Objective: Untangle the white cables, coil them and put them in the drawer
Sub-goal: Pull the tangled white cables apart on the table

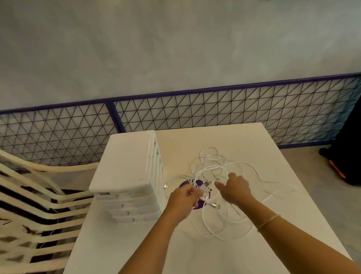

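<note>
The white cables (215,170) lie in a loose tangle on the white table (268,227), spread from the middle of the top toward the right edge, with loops trailing toward the person. Under the knot, a purple round mark (197,184) shows on the tabletop. The left hand (183,198) has its fingers curled around a bunch of strands at the near left side of the tangle, pinching them just above the purple mark. The right hand (236,187) is beside it, a little apart, with the thumb out toward the left hand and the fingers bent into the strands; whether it actually grips a strand I cannot tell. A thin bracelet (268,221) sits on the right wrist.

Just left of the cables stands a white drawer unit (126,177), its stacked drawers facing the person and all looking closed. To the left of the table is a stack of cream chairs (25,214). Behind the table runs a low wire fence (216,108) with a purple frame against a pale wall (167,40). A black bag (357,144) sits on the floor at the far right.
</note>
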